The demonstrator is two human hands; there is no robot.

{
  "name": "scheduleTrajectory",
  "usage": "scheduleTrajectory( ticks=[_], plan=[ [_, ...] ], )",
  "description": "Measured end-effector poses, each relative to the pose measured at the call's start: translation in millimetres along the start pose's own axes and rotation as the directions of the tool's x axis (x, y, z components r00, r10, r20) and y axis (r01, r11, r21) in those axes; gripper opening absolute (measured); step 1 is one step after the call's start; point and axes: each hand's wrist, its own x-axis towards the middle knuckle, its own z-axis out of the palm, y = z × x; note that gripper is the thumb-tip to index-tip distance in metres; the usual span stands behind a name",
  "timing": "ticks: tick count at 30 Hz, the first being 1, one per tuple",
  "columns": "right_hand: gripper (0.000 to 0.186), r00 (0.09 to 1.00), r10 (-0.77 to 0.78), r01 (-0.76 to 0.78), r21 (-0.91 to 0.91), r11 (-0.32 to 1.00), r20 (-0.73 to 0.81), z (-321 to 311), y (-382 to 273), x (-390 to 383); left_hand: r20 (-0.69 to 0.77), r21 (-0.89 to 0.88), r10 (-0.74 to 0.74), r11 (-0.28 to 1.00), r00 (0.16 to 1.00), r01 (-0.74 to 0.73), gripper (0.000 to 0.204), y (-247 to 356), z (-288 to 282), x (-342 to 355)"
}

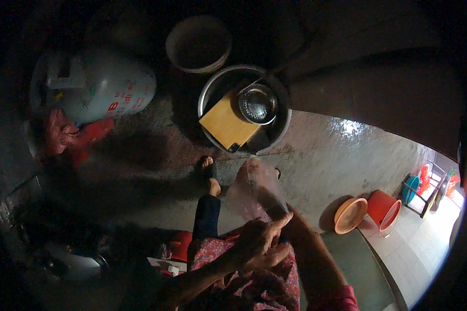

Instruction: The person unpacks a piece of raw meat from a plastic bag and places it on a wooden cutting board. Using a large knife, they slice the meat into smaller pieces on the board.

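A thin, clear plastic bag (pixel 237 194) hangs in front of my lap, pulled over my right hand (pixel 253 168). The bag blurs that hand's fingers, which point away toward a metal basin (pixel 203 98). Nearer to me, my left hand (pixel 267 239) is closed at the bag's mouth, beside my right forearm, with its index finger stretched along the edge. Inside the basin lies a flat yellow-brown board (pixel 225 124), tilted. A shiny round metal bowl (pixel 258 105) rests on the board's upper right part.
A pale bucket (pixel 199 44) stands behind the basin. At left lies a grey gas cylinder (pixel 106 88) near a red plastic bag (pixel 83 135). An orange basin (pixel 349 215) and a red bucket (pixel 385 211) are at right. A dark panel (pixel 368 93) overhangs the far right.
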Motion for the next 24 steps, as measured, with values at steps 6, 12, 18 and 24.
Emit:
scheduleTrajectory(
  ticks=[6, 12, 18, 24],
  plan=[
    [0.049, 0.994, 0.107, -0.103, 0.185, 0.977, -0.009, 14, -4, -26, -0.038, -0.081, -0.03, 0.996, 0.999, 0.027, 0.081, -25, 37, -9],
    [0.049, 0.989, 0.145, -0.139, 0.256, 0.957, -0.004, 21, -1, -31, 0.022, 0.205, 0.108, 0.973, 0.994, -0.11, 0.081, -28, 55, -21],
    [0.049, 0.992, 0.125, -0.124, 0.269, 0.955, 0.012, 20, -6, -21, -0.023, 0.1, 0.123, 0.988, 0.992, -0.12, 0.073, -31, 43, -17],
    [0.05, 0.992, 0.124, -0.122, 0.283, 0.951, 0.009, 26, -10, -11, 0.005, 0.046, 0.039, 0.998, 0.999, -0.039, 0.072, -21, 56, -10]
  ],
)
